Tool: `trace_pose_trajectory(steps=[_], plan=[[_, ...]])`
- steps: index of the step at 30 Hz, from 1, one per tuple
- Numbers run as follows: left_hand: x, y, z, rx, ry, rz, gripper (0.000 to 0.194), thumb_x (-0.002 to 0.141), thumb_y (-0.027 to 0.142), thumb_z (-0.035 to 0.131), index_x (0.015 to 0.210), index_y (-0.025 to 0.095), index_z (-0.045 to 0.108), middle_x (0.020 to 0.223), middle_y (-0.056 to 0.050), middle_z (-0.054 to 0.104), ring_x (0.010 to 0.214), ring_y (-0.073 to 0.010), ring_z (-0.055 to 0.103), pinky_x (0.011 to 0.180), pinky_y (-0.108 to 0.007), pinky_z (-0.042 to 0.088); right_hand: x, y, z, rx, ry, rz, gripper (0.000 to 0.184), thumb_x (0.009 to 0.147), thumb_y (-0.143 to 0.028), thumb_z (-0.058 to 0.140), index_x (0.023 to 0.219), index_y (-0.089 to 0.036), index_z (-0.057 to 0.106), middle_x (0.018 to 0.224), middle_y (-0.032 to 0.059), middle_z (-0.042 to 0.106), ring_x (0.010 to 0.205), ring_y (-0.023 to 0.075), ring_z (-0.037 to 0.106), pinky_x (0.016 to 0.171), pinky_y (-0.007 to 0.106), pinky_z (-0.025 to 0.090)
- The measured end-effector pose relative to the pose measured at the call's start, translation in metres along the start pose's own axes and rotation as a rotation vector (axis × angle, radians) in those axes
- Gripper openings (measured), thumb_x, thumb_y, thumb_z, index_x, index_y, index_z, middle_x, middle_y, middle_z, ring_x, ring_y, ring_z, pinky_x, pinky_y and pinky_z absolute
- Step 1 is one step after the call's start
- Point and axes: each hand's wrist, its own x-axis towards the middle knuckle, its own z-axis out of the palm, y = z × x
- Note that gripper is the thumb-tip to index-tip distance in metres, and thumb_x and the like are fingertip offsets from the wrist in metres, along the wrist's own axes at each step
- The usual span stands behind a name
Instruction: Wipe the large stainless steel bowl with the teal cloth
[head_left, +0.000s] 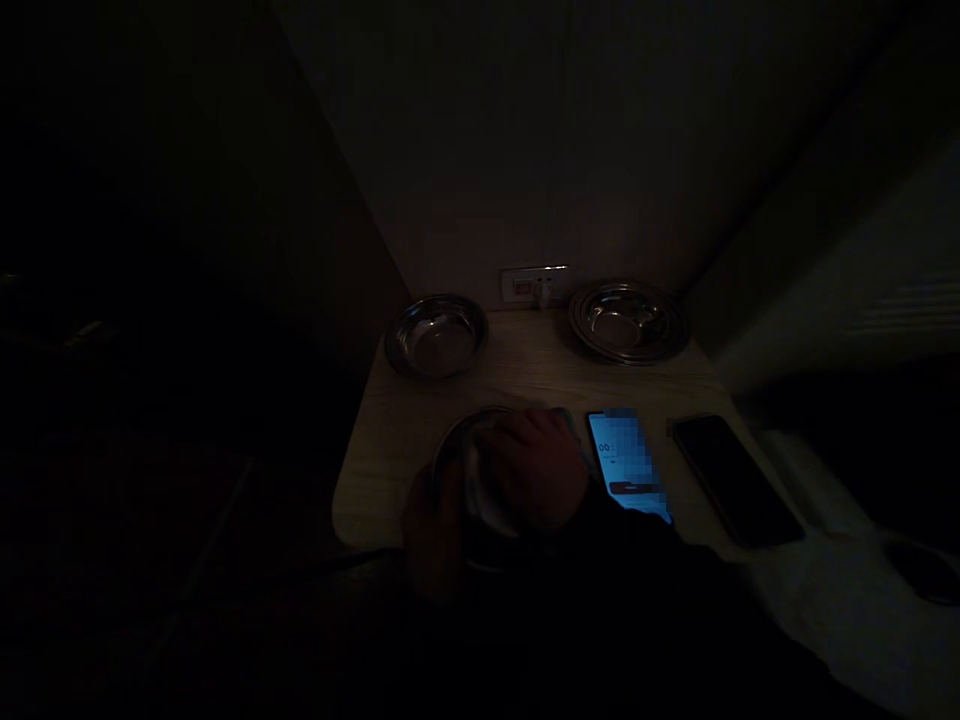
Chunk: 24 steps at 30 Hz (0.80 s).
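In dim light, a round metal bowl (448, 440) is at the front of the small table, partly covered by my hands. My left hand (435, 530) grips the bowl's left side, its fingers mostly lost in shadow. Inside the bowl, my right hand (536, 465) is closed over a pale cloth (480, 485), pressing it against the metal. A bluish edge of what looks like the same cloth shows past the right knuckles. The bowl's near side sinks into darkness.
Another metal bowl (437, 337) stands at the table's back left, and stacked metal bowls (628, 322) at the back right. A lit phone (628, 465) and a dark phone (737, 480) lie to the right on the wooden table (375, 450). A wall socket (534, 284) is behind.
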Motion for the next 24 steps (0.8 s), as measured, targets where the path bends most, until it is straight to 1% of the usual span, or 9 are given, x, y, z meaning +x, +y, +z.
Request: trace_pose_trajectory(steps=[2, 6, 7, 10, 14, 16, 18, 20, 24], plan=[[-0.001, 0.0, 0.0, -0.008, 0.003, 0.004, 0.036, 0.079, 0.047, 0.051, 0.096, 0.018, 0.064, 0.098, -0.009, 0.069, 0.091, -0.0245, 0.063, 0.079, -0.033, 0.047, 0.001, 0.0, -0.001, -0.022, -0.006, 0.016, 0.013, 0.084, -0.021, 0.058, 0.094, -0.019, 0.066, 0.092, 0.0045, 0.067, 0.085, 0.0215, 0.051, 0.072, 0.037, 0.035], [-0.002, 0.0, 0.0, -0.025, 0.016, -0.014, 0.034, 0.077, 0.046, 0.053, 0.093, 0.017, 0.065, 0.094, -0.009, 0.07, 0.088, -0.0243, 0.063, 0.077, -0.033, 0.048, 0.001, 0.001, -0.001, 0.052, -0.004, -0.102, 0.012, 0.086, -0.02, 0.056, 0.093, -0.023, 0.066, 0.087, 0.0016, 0.067, 0.082, 0.0186, 0.052, 0.072, 0.036, 0.035], [-0.003, 0.0, -0.001, -0.028, 0.019, -0.007, 0.034, 0.077, 0.045, 0.054, 0.093, 0.018, 0.065, 0.094, -0.009, 0.07, 0.089, -0.0243, 0.063, 0.077, -0.033, 0.048, 0.002, 0.001, -0.001, 0.036, -0.04, -0.09, 0.014, 0.086, -0.021, 0.056, 0.096, -0.023, 0.065, 0.091, 0.0025, 0.067, 0.085, 0.0196, 0.052, 0.073, 0.036, 0.035], [-0.003, 0.002, -0.002, -0.039, 0.026, 0.028, 0.031, 0.078, 0.044, 0.054, 0.092, 0.019, 0.066, 0.093, -0.009, 0.07, 0.09, -0.0243, 0.063, 0.077, -0.033, 0.048, 0.001, -0.001, -0.002, -0.015, -0.033, 0.001, 0.015, 0.084, -0.021, 0.058, 0.096, -0.02, 0.066, 0.095, 0.0043, 0.067, 0.087, 0.0214, 0.051, 0.073, 0.037, 0.035], [-0.002, 0.001, -0.002, -0.03, 0.015, 0.038, 0.03, 0.078, 0.044, 0.054, 0.087, 0.018, 0.067, 0.087, -0.01, 0.07, 0.086, -0.0241, 0.063, 0.075, -0.034, 0.048, -0.002, -0.003, -0.002, 0.075, -0.025, -0.14, 0.013, 0.086, -0.022, 0.056, 0.095, -0.022, 0.066, 0.088, 0.0015, 0.066, 0.082, 0.0189, 0.05, 0.072, 0.035, 0.034], [-0.002, 0.0, -0.002, -0.026, 0.017, 0.047, 0.033, 0.078, 0.046, 0.053, 0.09, 0.018, 0.067, 0.089, -0.01, 0.07, 0.085, -0.024, 0.063, 0.075, -0.033, 0.048, 0.004, 0.003, -0.002, 0.048, -0.057, -0.136, 0.015, 0.085, -0.023, 0.056, 0.097, -0.022, 0.066, 0.091, 0.0034, 0.066, 0.086, 0.0207, 0.05, 0.074, 0.036, 0.034], [-0.001, 0.0, -0.001, -0.021, 0.031, 0.049, 0.034, 0.078, 0.047, 0.053, 0.09, 0.019, 0.067, 0.088, -0.009, 0.07, 0.085, -0.0238, 0.063, 0.074, -0.033, 0.048, 0.014, 0.01, -0.001, -0.017, -0.107, -0.045, 0.017, 0.084, -0.022, 0.057, 0.098, -0.021, 0.066, 0.093, 0.0052, 0.065, 0.089, 0.0219, 0.049, 0.074, 0.037, 0.035], [0.0, 0.0, -0.002, -0.017, 0.04, 0.05, 0.03, 0.078, 0.045, 0.054, 0.087, 0.02, 0.068, 0.086, -0.008, 0.07, 0.084, -0.0232, 0.063, 0.074, -0.033, 0.048, 0.018, 0.013, 0.001, -0.011, -0.111, -0.032, 0.016, 0.084, -0.02, 0.058, 0.097, -0.021, 0.067, 0.094, 0.0049, 0.065, 0.088, 0.0214, 0.049, 0.074, 0.036, 0.035], [0.004, -0.002, -0.004, -0.056, -0.032, 0.026, 0.035, 0.078, 0.048, 0.052, 0.084, 0.017, 0.068, 0.082, -0.008, 0.07, 0.075, -0.0213, 0.063, 0.067, -0.031, 0.048, -0.003, 0.0, 0.002, 0.068, -0.084, -0.142, 0.017, 0.086, -0.022, 0.057, 0.101, -0.022, 0.065, 0.092, 0.003, 0.065, 0.085, 0.0191, 0.05, 0.075, 0.036, 0.036]])
